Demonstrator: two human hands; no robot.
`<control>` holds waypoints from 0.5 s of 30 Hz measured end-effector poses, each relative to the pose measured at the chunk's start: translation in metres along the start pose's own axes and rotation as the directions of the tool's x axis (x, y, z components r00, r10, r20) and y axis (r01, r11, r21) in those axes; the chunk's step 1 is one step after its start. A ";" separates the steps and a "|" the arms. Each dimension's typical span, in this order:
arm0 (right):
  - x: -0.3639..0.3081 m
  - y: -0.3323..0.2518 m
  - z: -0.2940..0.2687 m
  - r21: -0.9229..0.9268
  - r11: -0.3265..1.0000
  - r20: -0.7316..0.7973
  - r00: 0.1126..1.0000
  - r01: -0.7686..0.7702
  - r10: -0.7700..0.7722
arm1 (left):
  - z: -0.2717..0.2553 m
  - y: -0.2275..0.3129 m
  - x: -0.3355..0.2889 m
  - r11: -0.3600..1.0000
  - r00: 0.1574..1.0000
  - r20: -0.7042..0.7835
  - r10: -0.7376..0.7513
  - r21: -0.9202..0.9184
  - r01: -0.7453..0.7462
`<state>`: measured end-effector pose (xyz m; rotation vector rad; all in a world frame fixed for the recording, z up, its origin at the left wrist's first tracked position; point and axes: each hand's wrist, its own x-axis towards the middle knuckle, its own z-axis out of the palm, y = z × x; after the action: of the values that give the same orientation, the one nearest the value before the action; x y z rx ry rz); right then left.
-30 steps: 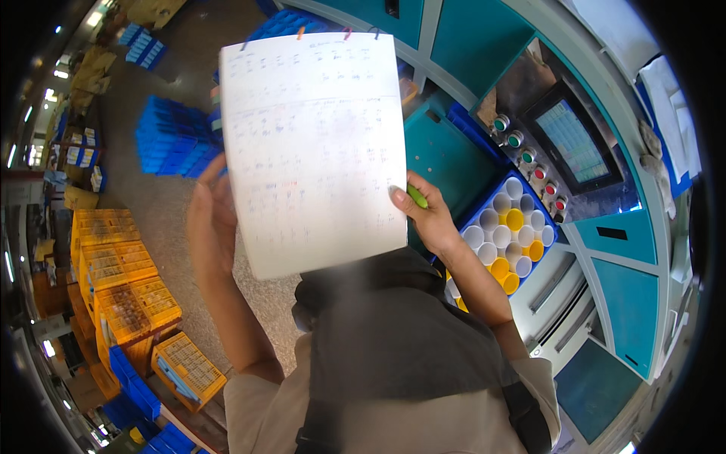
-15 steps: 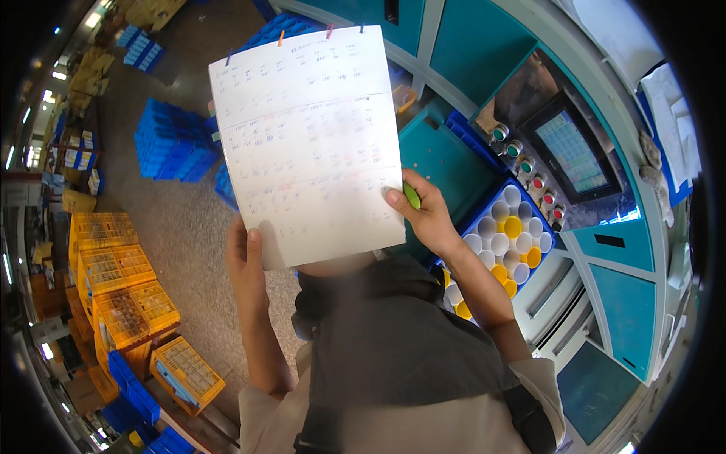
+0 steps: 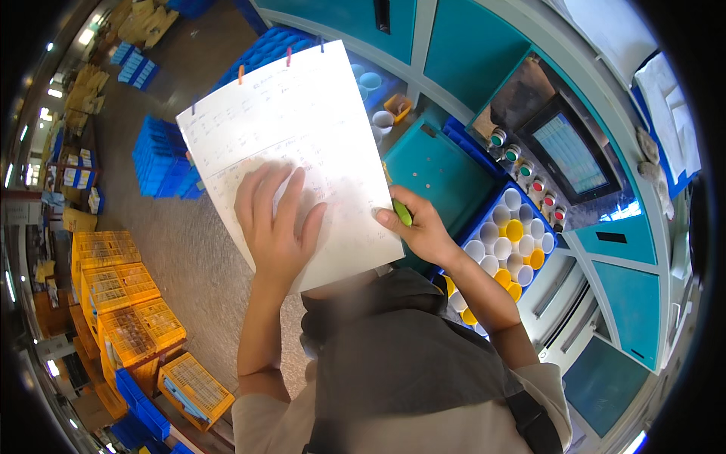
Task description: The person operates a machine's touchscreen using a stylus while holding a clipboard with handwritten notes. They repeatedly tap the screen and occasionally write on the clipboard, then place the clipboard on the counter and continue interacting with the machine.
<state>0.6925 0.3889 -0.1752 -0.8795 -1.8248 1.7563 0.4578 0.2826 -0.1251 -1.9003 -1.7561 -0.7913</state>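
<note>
Head view: the white sheet (image 3: 299, 144) — a ruled page of faint handwritten rows with small coloured clips along its top edge — is held up over the teal machine (image 3: 446, 170). The left hand (image 3: 276, 227) lies flat on it, fingers spread. The right hand (image 3: 420, 227) pinches its right edge, grip also closed on a green pen (image 3: 401, 213) — blue tray (image 3: 484, 227) of white and yellow cups just beside.

Sheet (image 3: 302, 144) under left hand (image 3: 276, 227) fingers: matt white paper, smooth. Pen (image 3: 401, 213) pinched in right hand (image 3: 420, 231) fingers: glossy green plastic. Beyond fingertips: panel (image 3: 446, 170) smooth painted metal; crates (image 3: 162, 155) blue plastic. Floor (image 3: 197, 250) rough.
</note>
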 end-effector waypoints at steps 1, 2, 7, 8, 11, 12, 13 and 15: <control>0.000 -0.002 -0.002 0.000 1.000 0.012 1.000 0.008 -0.008 | 0.003 0.000 -0.003 1.000 1.000 -0.015 -0.020 -0.018 0.020; -0.001 -0.003 -0.004 -0.003 1.000 0.028 1.000 0.014 -0.014 | 0.005 0.000 -0.007 0.998 0.998 -0.031 -0.046 -0.037 0.044; -0.003 0.001 -0.010 -0.049 0.995 0.032 0.996 0.083 -0.082 | 0.012 0.000 -0.013 0.999 0.997 -0.072 -0.037 -0.004 0.037; -0.003 0.003 -0.011 -0.089 0.986 0.007 0.990 0.144 -0.144 | 0.013 0.001 -0.012 1.000 0.997 -0.071 -0.021 0.019 0.022; -0.003 0.010 -0.018 -0.012 0.975 -0.082 0.971 0.224 -0.224 | 0.015 0.003 -0.010 0.996 0.998 -0.065 0.026 0.090 -0.020; -0.003 0.011 -0.020 0.047 0.971 -0.116 0.967 0.235 -0.228 | 0.015 0.004 -0.009 0.993 0.997 -0.063 0.043 0.115 -0.035; -0.006 0.010 -0.024 0.115 0.944 -0.167 0.943 0.308 -0.288 | 0.016 0.005 -0.009 0.991 0.997 -0.059 0.041 0.126 -0.033; -0.008 0.008 -0.028 -0.015 0.873 -0.340 0.818 0.488 -0.463 | 0.017 0.007 -0.009 0.988 0.998 -0.051 0.041 0.154 -0.033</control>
<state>0.7190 0.4022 -0.1796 -0.5762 -1.5706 1.2595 0.4662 0.2860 -0.1430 -1.7894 -1.6930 -0.6682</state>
